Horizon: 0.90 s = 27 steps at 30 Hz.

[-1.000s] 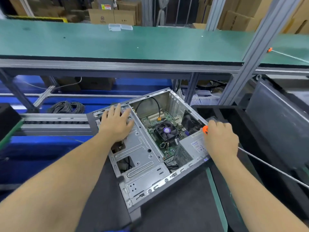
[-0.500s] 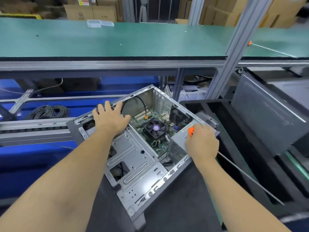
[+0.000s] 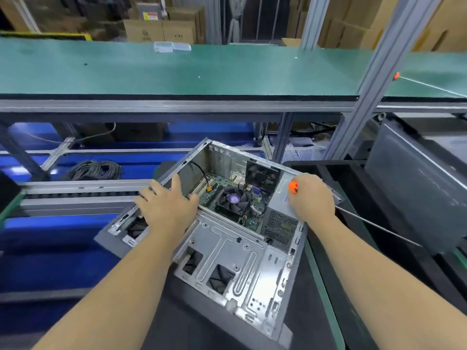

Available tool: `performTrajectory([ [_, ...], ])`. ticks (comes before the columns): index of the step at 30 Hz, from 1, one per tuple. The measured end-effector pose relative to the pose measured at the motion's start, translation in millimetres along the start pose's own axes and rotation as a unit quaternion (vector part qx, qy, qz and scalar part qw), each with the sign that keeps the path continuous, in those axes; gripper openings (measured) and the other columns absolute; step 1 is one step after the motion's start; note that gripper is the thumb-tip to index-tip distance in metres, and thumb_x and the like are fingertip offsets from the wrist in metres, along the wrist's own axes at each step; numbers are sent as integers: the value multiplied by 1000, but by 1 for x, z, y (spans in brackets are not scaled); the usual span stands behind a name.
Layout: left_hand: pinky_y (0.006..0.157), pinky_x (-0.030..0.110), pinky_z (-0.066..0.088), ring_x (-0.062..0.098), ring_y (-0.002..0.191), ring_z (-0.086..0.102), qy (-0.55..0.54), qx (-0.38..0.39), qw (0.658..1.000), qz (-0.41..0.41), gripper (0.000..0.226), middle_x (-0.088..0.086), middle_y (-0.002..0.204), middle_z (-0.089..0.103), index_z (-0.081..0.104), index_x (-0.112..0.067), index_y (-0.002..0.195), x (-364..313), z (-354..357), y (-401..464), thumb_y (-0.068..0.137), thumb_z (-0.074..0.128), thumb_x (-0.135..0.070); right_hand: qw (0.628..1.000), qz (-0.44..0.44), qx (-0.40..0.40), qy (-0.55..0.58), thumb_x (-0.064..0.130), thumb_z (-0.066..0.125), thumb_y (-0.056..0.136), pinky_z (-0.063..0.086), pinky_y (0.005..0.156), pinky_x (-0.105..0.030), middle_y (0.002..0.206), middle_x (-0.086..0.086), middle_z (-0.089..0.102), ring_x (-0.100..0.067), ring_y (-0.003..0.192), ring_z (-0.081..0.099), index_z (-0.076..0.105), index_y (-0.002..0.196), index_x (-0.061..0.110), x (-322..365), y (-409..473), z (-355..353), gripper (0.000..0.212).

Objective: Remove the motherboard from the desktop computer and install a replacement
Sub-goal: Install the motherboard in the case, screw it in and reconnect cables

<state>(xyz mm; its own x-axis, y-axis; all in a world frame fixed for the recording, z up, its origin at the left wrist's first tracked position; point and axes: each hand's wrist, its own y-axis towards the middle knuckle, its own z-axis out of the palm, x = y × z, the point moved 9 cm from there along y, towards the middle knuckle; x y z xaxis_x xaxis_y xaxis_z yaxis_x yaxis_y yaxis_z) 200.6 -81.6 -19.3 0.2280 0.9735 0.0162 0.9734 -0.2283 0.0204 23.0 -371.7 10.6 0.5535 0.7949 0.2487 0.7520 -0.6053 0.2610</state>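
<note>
Positioning the open case, board not yet out.
Left hand (image 3: 166,210) lies flat on the case (image 3: 227,258); right hand (image 3: 312,200) grips an orange-handled screwdriver (image 3: 293,186). Motherboard (image 3: 214,190) sits inside; next likely needs freeing its cables and screws.

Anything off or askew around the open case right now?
Mostly normal. The desktop case sits skewed on the bench, and its left corner overhangs the dark mat. The left hand lies flat on the drive cage; the right hand grips an orange-handled screwdriver over the power supply. The motherboard shows no visible damage.
</note>
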Motion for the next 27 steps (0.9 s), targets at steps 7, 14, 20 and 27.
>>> performTrajectory([
  [7, 115, 61, 17, 45, 143, 23, -8, -26, 1000, 14, 68, 25, 160, 20, 10, -30, 157, -13, 1, -25, 95, 26, -53, 996, -44, 57, -58, 17, 50, 95, 48, 70, -36, 103, -5, 60, -28, 105, 53, 64, 96, 8, 5, 19, 5, 16],
  [14, 103, 53, 35, 42, 132, 40, -61, 33, 997, 21, 69, 17, 152, 34, 14, -30, 157, -4, 10, 29, 95, 32, -56, 992, 94, 18, -81, 27, 54, 96, 38, 54, -32, 95, -12, 56, -32, 75, 58, 53, 100, 13, 3, -58, -4, 15],
  [20, 102, 55, 34, 41, 132, 38, -54, 32, 998, 11, 73, 18, 150, 33, 5, -33, 159, -3, 15, 24, 95, 32, -56, 987, 119, 21, -107, 21, 51, 97, 38, 56, -32, 96, -12, 60, -32, 77, 63, 56, 103, 12, 7, -57, 4, 12],
  [27, 100, 51, 35, 41, 127, 39, -79, -1, 996, -42, 73, 22, 142, 38, 14, -26, 159, 5, 9, -18, 95, 35, -56, 993, 43, -2, -112, 20, 50, 97, 37, 54, -32, 88, -14, 62, -34, 75, 64, 58, 95, 7, 0, -28, 3, 15],
])
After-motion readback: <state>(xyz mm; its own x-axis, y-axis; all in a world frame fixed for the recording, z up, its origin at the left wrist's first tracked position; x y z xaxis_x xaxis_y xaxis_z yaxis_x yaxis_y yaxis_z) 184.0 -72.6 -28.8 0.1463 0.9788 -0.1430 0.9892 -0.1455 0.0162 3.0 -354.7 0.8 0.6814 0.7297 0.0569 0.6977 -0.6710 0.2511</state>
